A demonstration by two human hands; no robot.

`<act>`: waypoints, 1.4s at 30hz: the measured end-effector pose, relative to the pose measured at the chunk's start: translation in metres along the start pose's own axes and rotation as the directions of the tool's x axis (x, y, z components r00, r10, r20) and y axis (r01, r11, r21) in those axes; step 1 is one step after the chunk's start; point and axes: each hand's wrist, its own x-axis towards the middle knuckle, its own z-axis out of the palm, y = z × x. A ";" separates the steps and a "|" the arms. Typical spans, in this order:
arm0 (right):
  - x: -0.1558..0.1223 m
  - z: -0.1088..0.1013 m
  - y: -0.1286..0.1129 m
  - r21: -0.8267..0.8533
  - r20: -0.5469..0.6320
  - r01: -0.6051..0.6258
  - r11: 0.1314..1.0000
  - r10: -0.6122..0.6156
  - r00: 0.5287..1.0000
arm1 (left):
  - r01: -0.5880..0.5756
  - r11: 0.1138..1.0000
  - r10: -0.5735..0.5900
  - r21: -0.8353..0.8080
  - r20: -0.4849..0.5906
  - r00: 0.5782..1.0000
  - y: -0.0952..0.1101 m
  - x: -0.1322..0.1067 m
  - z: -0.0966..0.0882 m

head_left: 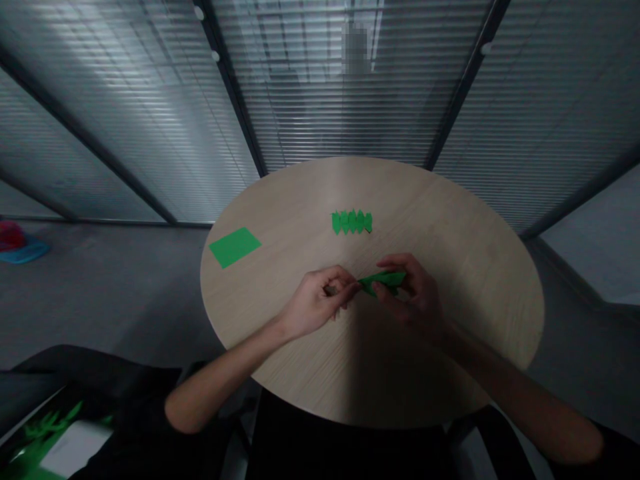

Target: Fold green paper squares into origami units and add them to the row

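Observation:
A piece of folded green paper (384, 281) is held between both hands, just above the middle of the table. My left hand (320, 299) pinches its pointed left end between thumb and forefinger. Around its wider right part, the fingers of my right hand (411, 293) are closed, with the thumb in front and the forefinger behind. Beyond the hands lies a zigzag row of folded green paper pieces (352, 221), side by side. A flat green paper sheet (235, 247) rests near the table's left edge.
The round wooden table (470, 247) stands against a glass wall with blinds (350, 113). At lower left, a dark chair or bag (100, 360) is near green scraps (53, 423) and a white card (77, 447). Red and blue items (23, 250) sit on the floor at far left.

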 end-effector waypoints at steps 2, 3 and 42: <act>0.000 0.000 0.000 -0.002 -0.005 0.002 1.000 -0.002 1.000 | -0.004 1.000 0.004 0.009 -0.003 1.000 0.000 0.000 -0.001; 0.000 0.000 0.000 -0.005 -0.010 0.003 1.000 -0.003 1.000 | -0.001 1.000 0.001 0.005 -0.004 1.000 0.000 0.000 -0.002; -0.003 0.002 0.005 0.029 0.061 -0.020 0.999 0.018 0.998 | -0.132 0.973 0.136 0.187 -0.011 0.991 0.004 0.000 -0.001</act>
